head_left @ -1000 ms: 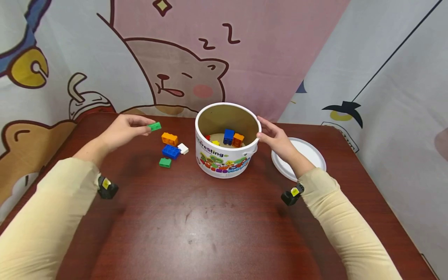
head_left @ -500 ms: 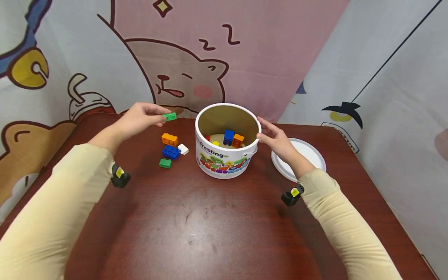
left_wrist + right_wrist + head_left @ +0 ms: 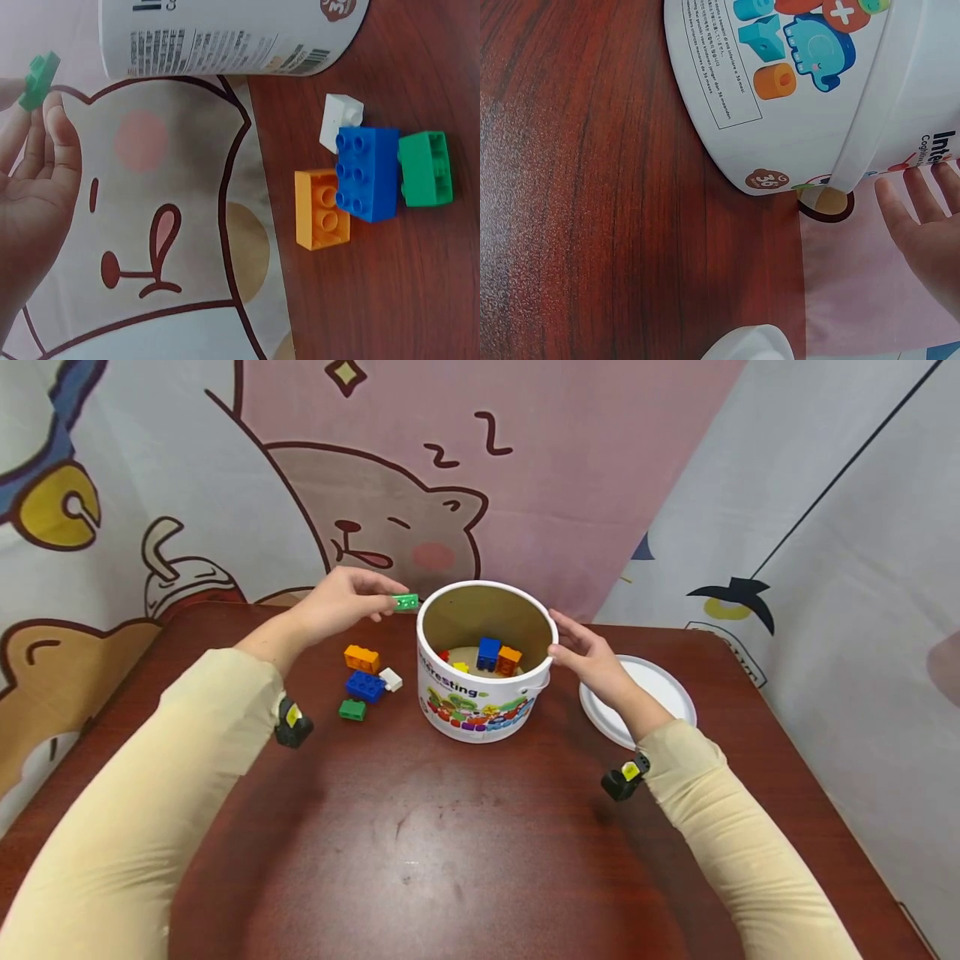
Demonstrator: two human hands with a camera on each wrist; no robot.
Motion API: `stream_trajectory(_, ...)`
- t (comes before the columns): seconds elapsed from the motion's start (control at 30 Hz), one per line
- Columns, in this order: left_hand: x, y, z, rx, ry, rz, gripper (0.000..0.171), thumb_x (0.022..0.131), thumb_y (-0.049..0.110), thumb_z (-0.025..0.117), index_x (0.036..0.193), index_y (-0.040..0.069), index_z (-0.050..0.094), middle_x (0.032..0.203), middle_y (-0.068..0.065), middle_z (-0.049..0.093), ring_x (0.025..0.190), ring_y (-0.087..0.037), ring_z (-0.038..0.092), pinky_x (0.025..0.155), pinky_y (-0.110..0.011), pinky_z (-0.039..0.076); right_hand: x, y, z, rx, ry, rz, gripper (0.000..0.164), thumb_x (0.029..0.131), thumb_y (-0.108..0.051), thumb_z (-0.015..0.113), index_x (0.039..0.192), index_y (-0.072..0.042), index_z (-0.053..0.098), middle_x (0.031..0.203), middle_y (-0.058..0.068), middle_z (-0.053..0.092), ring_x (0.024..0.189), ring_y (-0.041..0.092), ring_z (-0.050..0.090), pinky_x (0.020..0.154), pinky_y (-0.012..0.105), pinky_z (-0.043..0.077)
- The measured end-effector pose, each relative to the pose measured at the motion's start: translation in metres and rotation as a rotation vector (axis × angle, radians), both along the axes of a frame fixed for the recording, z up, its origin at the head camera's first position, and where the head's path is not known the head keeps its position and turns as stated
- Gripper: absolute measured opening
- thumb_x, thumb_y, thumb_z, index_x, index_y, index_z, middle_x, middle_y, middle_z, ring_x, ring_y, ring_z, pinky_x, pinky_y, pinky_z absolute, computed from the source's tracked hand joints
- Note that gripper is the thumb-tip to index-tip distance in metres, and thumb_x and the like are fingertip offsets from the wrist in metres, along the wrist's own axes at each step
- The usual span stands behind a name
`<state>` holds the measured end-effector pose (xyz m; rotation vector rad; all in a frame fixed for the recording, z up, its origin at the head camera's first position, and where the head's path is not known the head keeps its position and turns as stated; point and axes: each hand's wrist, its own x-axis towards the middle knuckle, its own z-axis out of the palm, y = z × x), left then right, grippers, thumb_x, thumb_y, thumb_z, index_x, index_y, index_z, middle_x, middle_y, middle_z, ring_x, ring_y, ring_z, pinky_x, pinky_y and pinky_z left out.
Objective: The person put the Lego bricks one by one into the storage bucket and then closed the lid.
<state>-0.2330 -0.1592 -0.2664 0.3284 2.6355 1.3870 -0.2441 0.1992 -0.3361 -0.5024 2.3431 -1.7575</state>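
Note:
My left hand point(image 3: 339, 603) pinches a green toy building block point(image 3: 406, 602) between thumb and fingertips, just outside the left rim of a white printed bucket point(image 3: 480, 714). In the left wrist view the pinched block point(image 3: 40, 81) is tilted, with part of the thumb out of frame. My right hand point(image 3: 596, 668) touches the bucket's right side near the rim; its fingers point(image 3: 904, 214) look fairly straight against the wall. Inside the bucket lie a blue block point(image 3: 488, 654), an orange block point(image 3: 508, 661), and partly hidden yellow and red pieces.
Left of the bucket, another orange block point(image 3: 362, 658), a blue block point(image 3: 365, 686), a white block point(image 3: 391, 679) and a second green block point(image 3: 352, 710) lie on the brown table point(image 3: 420, 860). A round white lid point(image 3: 663, 693) lies right. A printed cloth point(image 3: 585, 460) hangs behind.
My left hand has carried the green block rightward and up, from above the loose blocks to beside the bucket's rim. The right hand and bucket have stayed in place.

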Motion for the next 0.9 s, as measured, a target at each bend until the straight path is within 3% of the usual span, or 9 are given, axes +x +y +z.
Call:
stream_trajectory(0.23,-0.004,0.013,-0.001,-0.004,0.018,-0.028,0.031,0.091,0.022,0.058,0.120,0.010,0.063,0.113,-0.013,0.063,0.091,-0.024,0.056,0.084,-0.034,0.045,0.000,-0.002,0.000,-0.005,0.008,0.005,0.060,0.092,0.000,0.050,0.147,-0.006,0.027,0.143,0.025,0.038,0.125,0.033,0.043,0.084,0.012,0.046)
stream_trajectory(0.47,-0.006,0.032,-0.003,0.025,0.063,-0.110,0.030,0.090,0.016,0.061,0.118,0.007,0.063,0.112,-0.012,0.064,0.091,-0.021,0.058,0.082,-0.029,0.048,0.001,-0.001,0.001,0.000,0.006,-0.001,0.060,0.093,-0.001,0.051,0.147,-0.006,0.027,0.144,0.024,0.037,0.127,0.034,0.042,0.086,0.015,0.047)
stream_trajectory(0.7,-0.007,0.051,-0.002,0.061,0.071,-0.137,0.030,0.089,0.015,0.063,0.117,0.005,0.064,0.115,-0.014,0.066,0.094,-0.021,0.061,0.085,-0.033,0.050,0.002,-0.001,0.001,0.017,0.005,0.000,0.060,0.093,-0.003,0.051,0.147,-0.008,0.026,0.144,0.024,0.038,0.127,0.034,0.042,0.088,0.016,0.047)
stream_trajectory(0.9,-0.007,0.049,-0.003,0.091,0.057,-0.137,0.032,0.089,0.014,0.063,0.119,0.004,0.062,0.118,-0.016,0.064,0.104,-0.021,0.062,0.088,-0.035,0.050,0.002,0.000,0.000,0.026,0.008,-0.003,0.060,0.093,-0.004,0.052,0.148,-0.008,0.027,0.144,0.024,0.038,0.128,0.035,0.041,0.088,0.016,0.047)
